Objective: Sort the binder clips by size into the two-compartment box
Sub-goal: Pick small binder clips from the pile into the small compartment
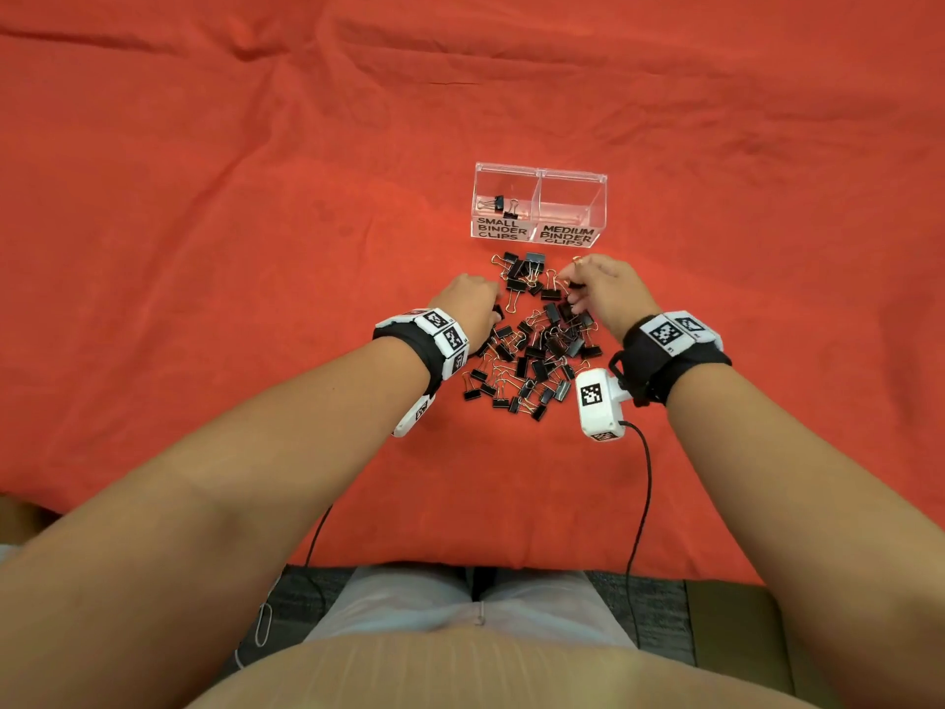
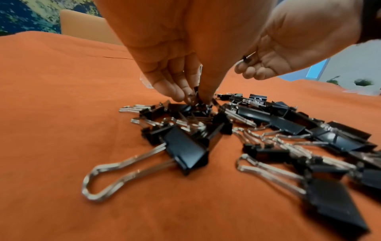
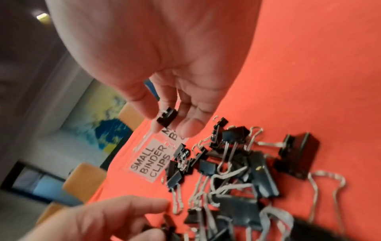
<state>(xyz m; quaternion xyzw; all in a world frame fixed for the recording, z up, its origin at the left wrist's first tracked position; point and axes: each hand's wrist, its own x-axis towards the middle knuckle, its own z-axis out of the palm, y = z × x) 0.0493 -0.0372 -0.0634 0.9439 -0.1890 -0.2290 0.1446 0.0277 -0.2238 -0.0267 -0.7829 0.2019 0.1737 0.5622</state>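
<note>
Pinching a small black clip (image 3: 167, 119) between thumb and fingertips, my right hand (image 1: 603, 294) hovers above the pile of binder clips (image 1: 532, 345) on the red cloth (image 1: 204, 248). My left hand (image 1: 468, 309) digs fingertips into the pile, closed on a clip (image 2: 198, 104). Just beyond stands the clear box (image 1: 539, 204), two clips in its SMALL compartment.

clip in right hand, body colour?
Black; the small clip shows best in the right wrist view.
</note>
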